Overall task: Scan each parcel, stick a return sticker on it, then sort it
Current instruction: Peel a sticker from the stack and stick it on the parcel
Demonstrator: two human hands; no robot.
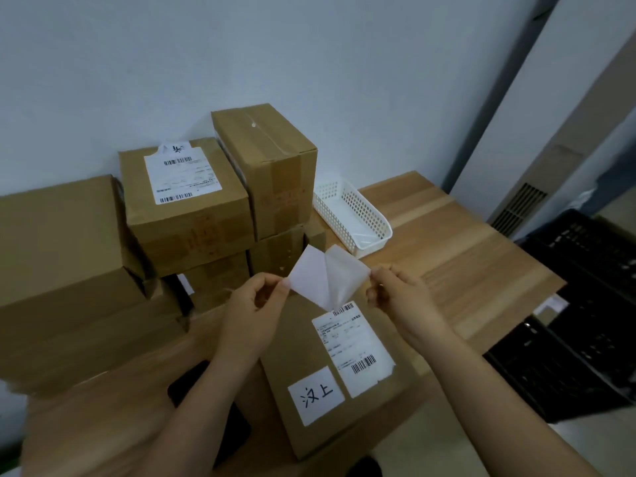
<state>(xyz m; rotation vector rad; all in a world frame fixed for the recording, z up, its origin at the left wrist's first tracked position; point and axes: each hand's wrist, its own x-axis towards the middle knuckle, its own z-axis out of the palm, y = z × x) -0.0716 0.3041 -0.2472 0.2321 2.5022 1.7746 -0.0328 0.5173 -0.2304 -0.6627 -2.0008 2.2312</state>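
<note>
A brown cardboard parcel (303, 342) lies flat on the wooden table in front of me. It bears a white shipping label with barcodes (354, 346) and a white handwritten sticker (316, 395). Above it, my left hand (254, 304) pinches the edge of a white sticker (308, 277). My right hand (399, 294) pinches its shiny backing sheet (346, 273). The two sheets are spread apart in a V and still meet at the bottom, just over the parcel's top edge.
Several brown parcels (186, 208) are stacked against the wall at left and centre. A white plastic basket (354, 218) sits behind on the table (464, 263). Black crates (578, 321) stand at the right, below table level. A black phone (186, 383) lies under my left forearm.
</note>
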